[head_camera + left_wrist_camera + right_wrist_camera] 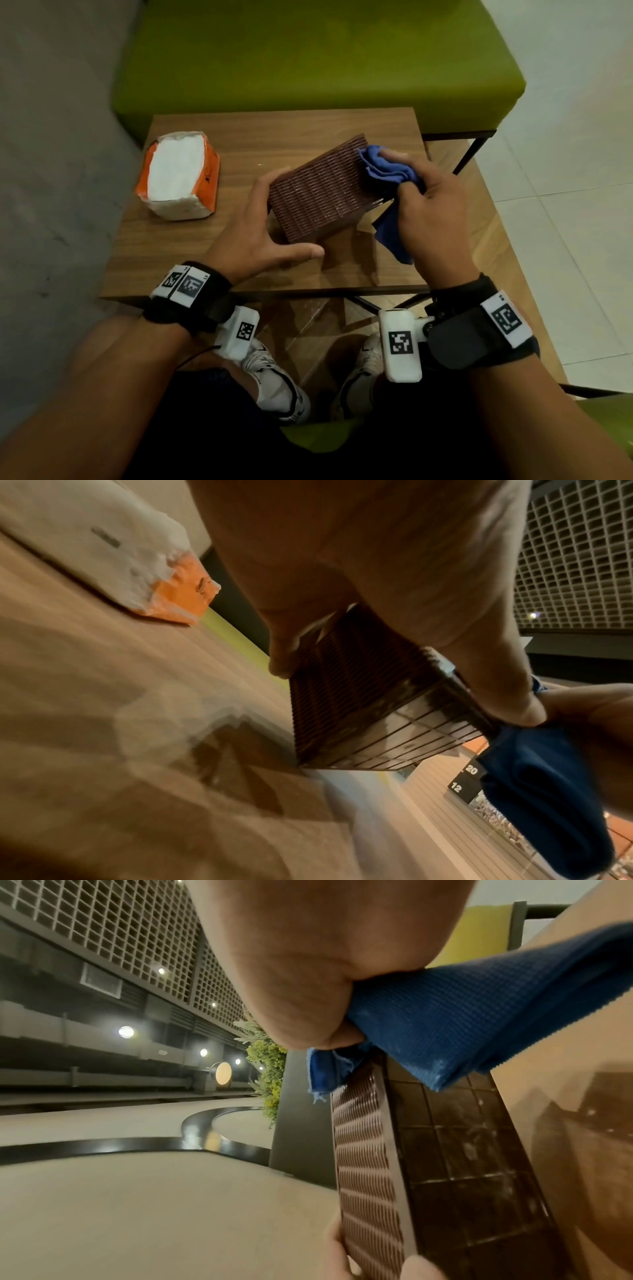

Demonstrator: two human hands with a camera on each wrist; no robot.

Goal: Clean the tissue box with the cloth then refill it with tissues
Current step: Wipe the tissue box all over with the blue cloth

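A brown woven-pattern tissue box (318, 192) stands tilted on the wooden table (178, 260), its underside turned toward me. My left hand (263, 219) grips its near-left end, thumb along the lower side and fingers over the far edge. My right hand (424, 198) holds a bunched blue cloth (387, 168) against the box's right end. In the right wrist view the cloth (479, 1015) lies over the box's edge (366, 1150). In the left wrist view the box (359, 696) is under my fingers, with the cloth (541, 791) hanging beside it. An orange-and-white tissue pack (180, 176) lies at the table's left.
A green upholstered bench (308, 58) runs along the table's far side on black metal legs (469, 154). A grey wall is on the left and pale floor tiles (565, 205) on the right. My shoes (274, 383) are below the table's near edge.
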